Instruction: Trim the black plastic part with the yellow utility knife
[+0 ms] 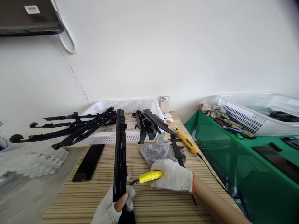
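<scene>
Over the table (pixel 163 208), near middle, there's the black strip (pixel 121 149), pointing away, with the left hand (pixel 108 207) wrapped snugly round its near end, thumb (pixel 121 203) bare. The right hand (pixel 174 175) is curled tight round the yellow knife (pixel 150 176), blade (pixel 134 182) at the strip's right edge; can't tell if it's touching. IMO: light, shallow strokes, and mind that thumb, it's awfully near. Text-wise: the dark wall unit (pixel 14 20), far left, has a white label (pixel 32 9); the yellow tool (pixel 187 140), right, has dark print. Both unreadable.
</scene>
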### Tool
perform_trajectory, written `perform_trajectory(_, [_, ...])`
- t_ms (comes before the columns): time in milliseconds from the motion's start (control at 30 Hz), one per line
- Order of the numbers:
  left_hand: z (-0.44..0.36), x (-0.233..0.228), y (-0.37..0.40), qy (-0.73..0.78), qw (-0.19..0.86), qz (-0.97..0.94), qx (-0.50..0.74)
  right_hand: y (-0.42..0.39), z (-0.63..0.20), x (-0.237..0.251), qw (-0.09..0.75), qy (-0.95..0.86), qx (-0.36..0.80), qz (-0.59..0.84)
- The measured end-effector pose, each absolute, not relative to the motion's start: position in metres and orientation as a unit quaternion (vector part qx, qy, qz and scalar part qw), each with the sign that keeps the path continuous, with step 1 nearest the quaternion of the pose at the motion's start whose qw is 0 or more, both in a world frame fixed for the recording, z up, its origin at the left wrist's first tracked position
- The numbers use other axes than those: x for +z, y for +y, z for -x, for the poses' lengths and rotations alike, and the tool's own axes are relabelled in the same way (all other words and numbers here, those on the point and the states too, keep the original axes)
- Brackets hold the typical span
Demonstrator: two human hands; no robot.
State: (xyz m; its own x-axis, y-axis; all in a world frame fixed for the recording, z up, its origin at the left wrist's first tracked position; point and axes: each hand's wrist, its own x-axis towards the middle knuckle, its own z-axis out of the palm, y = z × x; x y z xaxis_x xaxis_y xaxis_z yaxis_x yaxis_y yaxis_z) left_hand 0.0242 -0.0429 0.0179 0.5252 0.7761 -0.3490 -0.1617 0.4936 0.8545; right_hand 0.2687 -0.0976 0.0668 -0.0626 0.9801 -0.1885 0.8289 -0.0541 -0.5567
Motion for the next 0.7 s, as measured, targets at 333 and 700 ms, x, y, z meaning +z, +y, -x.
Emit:
perform_trajectory(333, [-0.017,0.018,-0.048,0.400,0.763,-0.402,0.310,-0.099,-0.263,0.062,0.158,-0.697,0.285,0.638])
perform_trajectory(700, [-0.023,0.003,-0.038,0.396,0.756,-0.421,0.306,-0.093,-0.247,0.052,0.152,-0.704,0.254,0.646])
